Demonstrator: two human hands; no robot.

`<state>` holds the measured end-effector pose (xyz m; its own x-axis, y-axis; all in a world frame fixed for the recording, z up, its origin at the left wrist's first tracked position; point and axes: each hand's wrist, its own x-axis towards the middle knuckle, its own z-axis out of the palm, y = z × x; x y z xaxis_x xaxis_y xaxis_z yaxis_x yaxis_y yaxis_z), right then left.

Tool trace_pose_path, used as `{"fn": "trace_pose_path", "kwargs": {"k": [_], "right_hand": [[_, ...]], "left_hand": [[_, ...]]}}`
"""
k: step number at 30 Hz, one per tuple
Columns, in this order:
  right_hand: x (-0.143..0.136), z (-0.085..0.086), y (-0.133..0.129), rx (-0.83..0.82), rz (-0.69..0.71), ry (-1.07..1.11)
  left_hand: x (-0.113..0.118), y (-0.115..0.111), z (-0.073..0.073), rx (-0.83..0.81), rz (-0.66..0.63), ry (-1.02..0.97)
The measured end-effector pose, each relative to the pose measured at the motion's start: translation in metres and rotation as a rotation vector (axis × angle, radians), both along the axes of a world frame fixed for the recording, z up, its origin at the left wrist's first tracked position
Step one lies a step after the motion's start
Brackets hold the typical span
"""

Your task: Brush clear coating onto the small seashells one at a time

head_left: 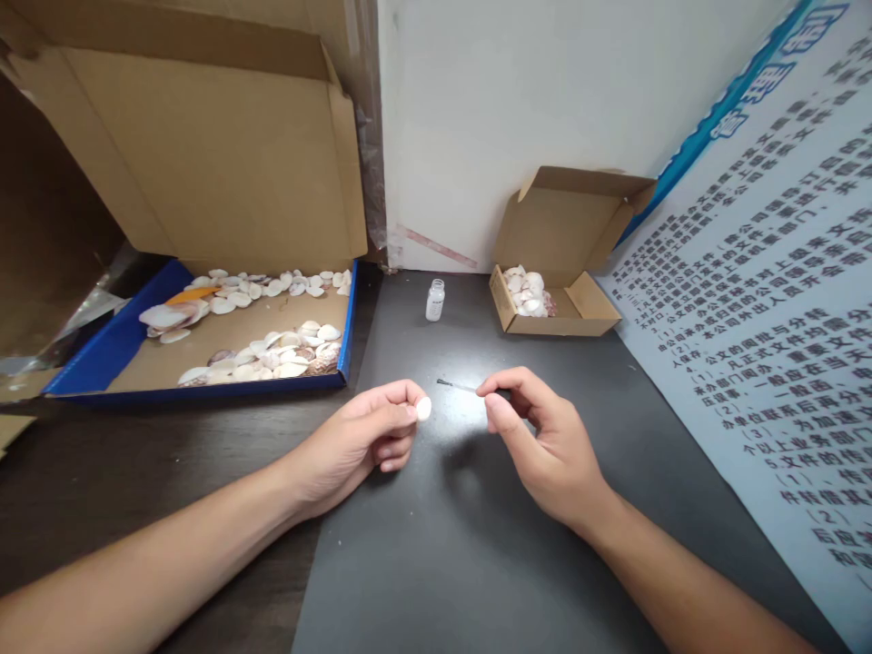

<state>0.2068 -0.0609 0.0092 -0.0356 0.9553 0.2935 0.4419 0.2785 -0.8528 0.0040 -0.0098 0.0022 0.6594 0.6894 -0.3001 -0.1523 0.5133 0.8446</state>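
Observation:
Between the thumb and fingers of my left hand (pixel 374 436) is a small white shell (pixel 423 409). My right hand (pixel 538 436) pinches a thin brush (pixel 458 386) by its dark end; its dark tip points left, a little above and to the right of the shell, not touching it. Beyond both hands, a small clear bottle (pixel 434 302) with a label stands upright and uncapped on the dark grey mat (pixel 409 563).
At the left lies an open blue-edged cardboard box (pixel 204 395) with many shells and something orange. A smaller open brown box (pixel 572 325) at the back right holds white shells. A printed poster (pixel 763 363) slants along the right side; a white panel (pixel 545 91) stands behind.

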Motion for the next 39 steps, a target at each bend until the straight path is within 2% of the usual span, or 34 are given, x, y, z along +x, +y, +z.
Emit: {"fn": "trace_pose_path", "kwargs": {"k": [4,8,20,26,30,34,39], "right_hand": [[0.0006,0.0014,-0.0006,-0.027,0.094,0.028],[0.0000,0.0029,0.0001,0.002,-0.010,0.015],[-0.0014,0.0066,-0.0039,-0.024,0.140,-0.001],[-0.0007,0.0087,-0.0022,-0.019,-0.009,-0.015],[0.0004,0.0096,-0.0029,-0.059,0.109,0.046],[0.0007,0.0087,-0.0022,-0.003,-0.004,-0.004],[0.0002,0.0090,-0.0005,-0.034,0.053,0.000]], "left_hand": [[-0.0009,-0.0004,0.0005,0.007,-0.011,-0.005],[-0.0017,-0.0011,0.0002,0.029,-0.040,0.006],[-0.0008,-0.0006,-0.0015,0.061,-0.061,0.020],[-0.0014,-0.0015,-0.0024,0.093,-0.096,0.028],[-0.0017,-0.0012,-0.0033,0.090,-0.102,0.020],[-0.0014,-0.0014,-0.0035,0.088,-0.097,0.027],[-0.0016,-0.0021,-0.0048,0.094,-0.098,0.021]]}}
